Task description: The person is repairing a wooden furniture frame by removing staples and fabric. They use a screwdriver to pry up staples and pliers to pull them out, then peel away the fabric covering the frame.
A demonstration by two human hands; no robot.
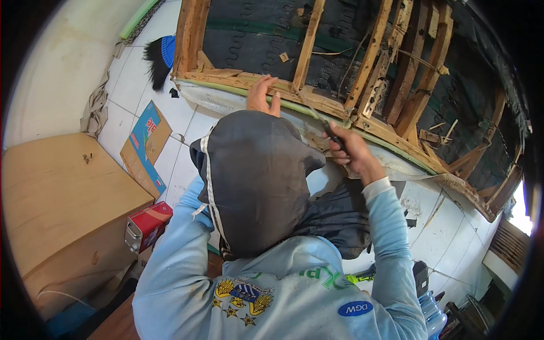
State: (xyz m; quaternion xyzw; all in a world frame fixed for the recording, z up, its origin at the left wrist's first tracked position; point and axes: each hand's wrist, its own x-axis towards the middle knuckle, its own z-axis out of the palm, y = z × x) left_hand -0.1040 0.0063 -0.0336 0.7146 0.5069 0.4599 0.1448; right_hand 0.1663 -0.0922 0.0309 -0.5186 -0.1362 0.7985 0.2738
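Observation:
An upturned sofa frame of wooden slats and rails lies before me, its front rail (323, 101) edged with green foam and pale fabric (215, 101). My left hand (264, 96) rests on that rail, fingers stretched over its edge and thumb apart, with no tool in it. Further right, my right hand (352, 148) is closed round the black handle of what looks like a screwdriver (338, 137). Its thin shaft slants up and left to the rail, near the foot of a slat. Exactly what the tip touches is too small to tell.
Dark webbing with zigzag springs (266, 48) backs the frame. To the left are a blue brush with black bristles (164, 54), a cardboard piece (148, 141), a red tin (148, 225) and a wooden box (73, 198). My dark-trousered leg (255, 175) fills the middle.

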